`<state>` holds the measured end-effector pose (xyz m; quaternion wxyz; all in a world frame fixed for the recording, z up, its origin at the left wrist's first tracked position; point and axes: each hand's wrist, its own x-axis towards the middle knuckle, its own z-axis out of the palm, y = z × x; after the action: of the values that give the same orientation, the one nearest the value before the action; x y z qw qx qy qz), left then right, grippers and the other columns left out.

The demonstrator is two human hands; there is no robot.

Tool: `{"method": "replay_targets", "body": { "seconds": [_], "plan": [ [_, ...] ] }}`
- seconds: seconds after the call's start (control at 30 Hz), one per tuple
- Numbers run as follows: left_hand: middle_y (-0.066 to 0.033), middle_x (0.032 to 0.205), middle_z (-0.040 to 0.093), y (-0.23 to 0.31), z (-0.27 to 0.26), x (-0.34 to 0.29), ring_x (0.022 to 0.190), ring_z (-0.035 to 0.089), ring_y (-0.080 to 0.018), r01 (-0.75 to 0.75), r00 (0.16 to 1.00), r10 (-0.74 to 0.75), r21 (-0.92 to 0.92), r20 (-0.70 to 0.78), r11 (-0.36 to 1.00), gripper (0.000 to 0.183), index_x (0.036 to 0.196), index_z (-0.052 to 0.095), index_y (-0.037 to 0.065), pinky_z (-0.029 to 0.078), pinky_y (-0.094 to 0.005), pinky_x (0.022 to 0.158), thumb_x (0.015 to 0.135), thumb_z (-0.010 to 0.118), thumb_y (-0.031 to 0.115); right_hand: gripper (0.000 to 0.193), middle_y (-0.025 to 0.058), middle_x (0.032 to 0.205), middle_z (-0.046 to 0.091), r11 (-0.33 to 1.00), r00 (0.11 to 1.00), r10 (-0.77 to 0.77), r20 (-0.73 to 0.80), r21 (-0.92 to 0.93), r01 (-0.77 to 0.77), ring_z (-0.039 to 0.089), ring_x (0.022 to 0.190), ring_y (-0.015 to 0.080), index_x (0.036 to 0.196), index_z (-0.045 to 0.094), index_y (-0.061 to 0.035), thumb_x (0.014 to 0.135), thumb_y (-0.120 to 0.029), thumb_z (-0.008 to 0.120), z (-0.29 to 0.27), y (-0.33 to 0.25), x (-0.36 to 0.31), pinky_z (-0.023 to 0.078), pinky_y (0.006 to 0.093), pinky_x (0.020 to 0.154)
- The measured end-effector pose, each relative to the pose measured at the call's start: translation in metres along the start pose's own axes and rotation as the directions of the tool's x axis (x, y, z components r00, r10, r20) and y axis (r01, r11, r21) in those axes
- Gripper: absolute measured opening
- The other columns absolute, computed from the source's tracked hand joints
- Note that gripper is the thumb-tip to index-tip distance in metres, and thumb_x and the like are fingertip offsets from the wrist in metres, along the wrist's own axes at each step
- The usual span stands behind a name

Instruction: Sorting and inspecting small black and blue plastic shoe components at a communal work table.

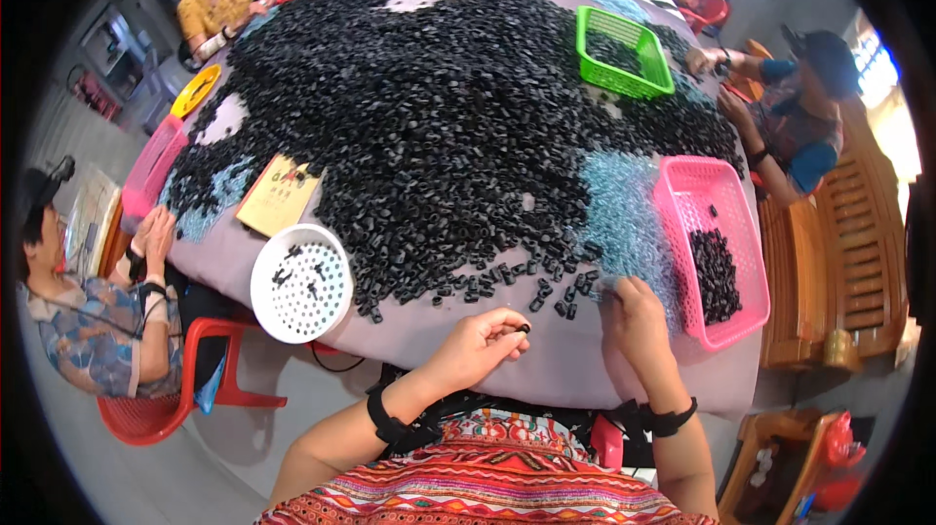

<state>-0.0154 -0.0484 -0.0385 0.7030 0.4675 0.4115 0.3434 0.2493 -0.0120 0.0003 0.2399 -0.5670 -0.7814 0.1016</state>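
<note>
My left hand [478, 345] is closed, thumb and fingers pinching a small black tubular piece [524, 328] over the near edge of the table. At the lower edge of the small clear-blue pieces [621, 198] is my right hand [639, 320], its fingertips pressed together. Whatever they hold, if anything, cannot be made out. Just ahead of both hands, loose black pieces [483, 284] lie scattered at the front of a huge dark heap [439, 116]. Beside my right hand stands a pink basket [756, 262] with a batch of black pieces [715, 276] inside.
Left of my hands sits a white perforated bowl [263, 303] holding a few black bits, with a yellow booklet [278, 195] behind it. A green basket [626, 84] rests on the heap at the far right. Other people work at the left and right sides of the table.
</note>
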Motion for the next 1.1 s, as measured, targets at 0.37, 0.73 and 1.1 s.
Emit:
{"method": "replay_targets", "body": {
  "seconds": [0.37, 0.73, 1.1],
  "plan": [
    [-0.006, 0.098, 0.069, -0.007, 0.003, -0.001, 0.085, 0.064, -0.0088, -0.043, 0.999, 0.043, 0.009, 0.027, 0.999, 0.019, 0.117, 0.061, -0.001, 0.053, -0.025, 0.079, 0.1, 0.057, 0.007, 0.016, 0.0193, 0.084, 0.063, 0.988, 0.991, 0.126, -0.05, 0.094, -0.12, 0.066, 0.077, 0.0339, 0.095, 0.06, 0.0027, 0.08, 0.008, 0.064, 0.0, 0.01, -0.006, 0.051, 0.0385, 0.069],
    [-0.0077, 0.1, 0.069, -0.002, -0.001, -0.005, 0.085, 0.064, -0.0091, 0.003, 1.0, -0.003, 0.003, 0.002, 1.0, 0.017, 0.115, 0.061, -0.001, 0.053, -0.0244, 0.08, 0.1, 0.057, 0.005, 0.035, 0.0132, 0.088, 0.062, 0.933, 0.974, 0.199, -0.106, 0.326, -0.155, 0.063, 0.074, 0.0215, 0.114, 0.065, -0.0008, 0.081, 0.01, 0.061, -0.02, 0.024, -0.012, 0.05, 0.0314, 0.067],
    [-0.009, 0.099, 0.07, 0.003, 0.0, -0.001, 0.087, 0.066, -0.0114, 0.034, 0.999, -0.034, 0.018, 0.02, 0.999, 0.017, 0.115, 0.061, 0.0, 0.054, -0.0246, 0.081, 0.1, 0.057, 0.007, 0.016, 0.018, 0.086, 0.058, 0.997, 0.998, 0.062, 0.01, 0.046, -0.062, 0.06, 0.084, 0.0388, 0.097, 0.059, -0.0019, 0.082, -0.002, 0.064, 0.008, 0.004, -0.006, 0.049, 0.0474, 0.073]
  ]
}}
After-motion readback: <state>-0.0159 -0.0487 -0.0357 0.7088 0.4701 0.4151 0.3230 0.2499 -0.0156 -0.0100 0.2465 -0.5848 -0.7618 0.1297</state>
